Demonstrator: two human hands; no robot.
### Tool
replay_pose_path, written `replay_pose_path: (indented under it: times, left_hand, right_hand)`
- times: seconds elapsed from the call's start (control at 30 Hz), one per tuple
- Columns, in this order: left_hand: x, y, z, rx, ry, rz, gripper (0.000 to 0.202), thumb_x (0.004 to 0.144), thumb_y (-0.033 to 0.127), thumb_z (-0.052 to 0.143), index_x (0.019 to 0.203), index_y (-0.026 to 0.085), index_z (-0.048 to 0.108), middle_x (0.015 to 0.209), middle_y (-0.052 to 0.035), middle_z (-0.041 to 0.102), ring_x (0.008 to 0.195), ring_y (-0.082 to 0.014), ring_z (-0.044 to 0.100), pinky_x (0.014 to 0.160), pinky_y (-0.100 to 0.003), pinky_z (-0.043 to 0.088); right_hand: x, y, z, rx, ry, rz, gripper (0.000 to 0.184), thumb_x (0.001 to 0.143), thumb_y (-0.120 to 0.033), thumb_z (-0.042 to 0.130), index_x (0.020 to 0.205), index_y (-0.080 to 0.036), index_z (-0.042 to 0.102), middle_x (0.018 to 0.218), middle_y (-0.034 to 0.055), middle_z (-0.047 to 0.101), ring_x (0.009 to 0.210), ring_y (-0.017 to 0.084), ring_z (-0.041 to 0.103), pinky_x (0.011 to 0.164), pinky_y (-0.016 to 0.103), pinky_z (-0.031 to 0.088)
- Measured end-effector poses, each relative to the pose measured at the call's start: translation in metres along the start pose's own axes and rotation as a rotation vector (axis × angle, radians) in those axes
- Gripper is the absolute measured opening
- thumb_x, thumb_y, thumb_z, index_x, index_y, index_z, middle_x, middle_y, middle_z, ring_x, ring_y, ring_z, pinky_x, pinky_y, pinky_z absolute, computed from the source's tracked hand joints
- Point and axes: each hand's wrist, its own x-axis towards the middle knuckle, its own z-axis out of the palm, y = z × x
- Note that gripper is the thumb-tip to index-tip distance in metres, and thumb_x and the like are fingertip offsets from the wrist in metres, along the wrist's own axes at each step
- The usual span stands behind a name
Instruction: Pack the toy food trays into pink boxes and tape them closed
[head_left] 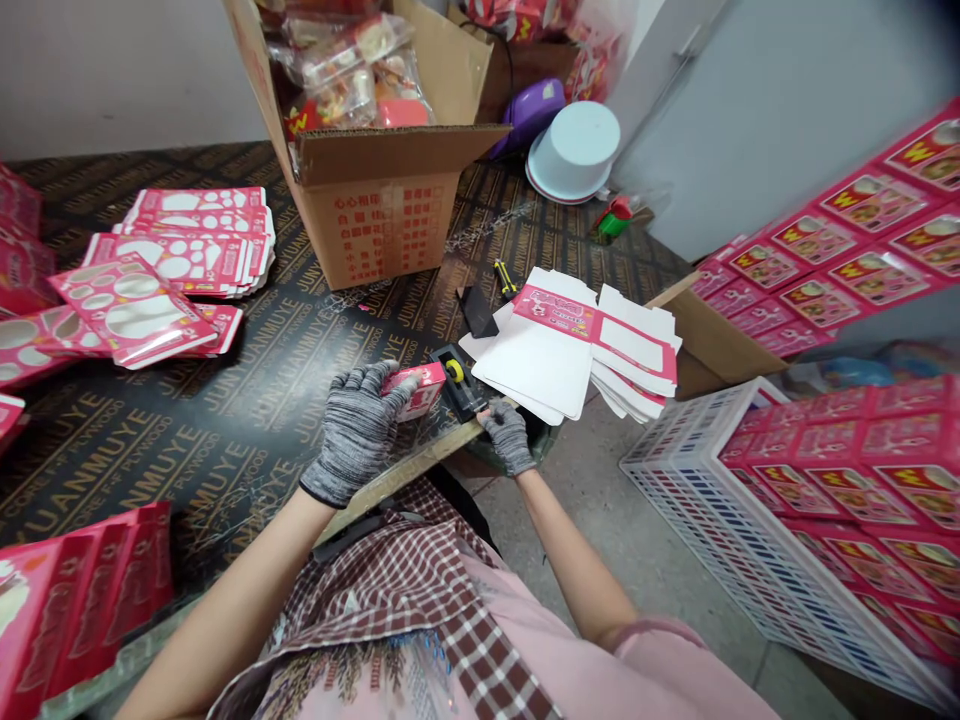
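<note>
My left hand (358, 430), in a grey knitted glove, is closed around a small pink printed box (421, 391) at the table's front edge. Just right of the box stands a black tape dispenser (459, 384) with a yellow core. At its cutting end, my right hand (508, 436), gloved with bare fingertips, pinches the end of the tape; the clear strip itself hardly shows. Flat white and pink carton blanks (551, 345) lie in a stack right of the dispenser. A yellow-and-black cutter (505, 279) and a black flat piece (478, 312) lie behind it.
An open cardboard box (386, 225) full of wrapped packs stands at the back. Pink printed cards (180, 255) lie in piles on the left of the dark table (285, 390). To the right, a white plastic crate (720, 510) holds pink boxes. A pale tub (579, 145) sits at the back.
</note>
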Motion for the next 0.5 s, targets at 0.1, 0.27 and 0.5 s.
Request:
replay_pose_path:
  times: [0.1,0.27,0.5]
  left_hand:
    - [-0.001,-0.002,0.005,0.017,0.033,0.012,0.03,0.095,0.019,0.053,0.115,0.025,0.075,0.117,-0.0118,0.073,0.101,-0.0299,0.066,0.082,-0.042,0.046]
    - [-0.002,-0.001,0.008,0.019,0.081,0.018,0.037,0.092,0.013,0.052,0.123,0.023,0.07,0.116,-0.0127,0.073,0.099,-0.0285,0.066,0.082,-0.041,0.047]
    - [-0.005,-0.01,0.002,-0.16,0.065,0.1,0.045,0.09,0.011,0.049,0.135,0.014,0.057,0.12,-0.0157,0.07,0.108,-0.0261,0.067,0.094,-0.042,0.052]
  right_hand:
    - [-0.001,-0.001,0.006,-0.02,0.037,0.005,0.014,0.069,-0.03,0.064,0.059,-0.023,0.058,0.071,0.0044,0.067,0.075,0.021,0.061,0.087,0.041,0.052]
    - [-0.003,-0.005,0.003,-0.011,0.124,0.018,0.022,0.072,-0.036,0.063,0.057,-0.023,0.054,0.075,0.0067,0.069,0.078,0.022,0.06,0.089,0.042,0.05]
    - [-0.023,-0.076,-0.015,0.274,-0.113,0.041,0.049,0.089,-0.057,0.051,0.098,-0.015,0.076,0.049,-0.0048,0.047,0.046,0.011,0.038,0.05,0.026,0.038]
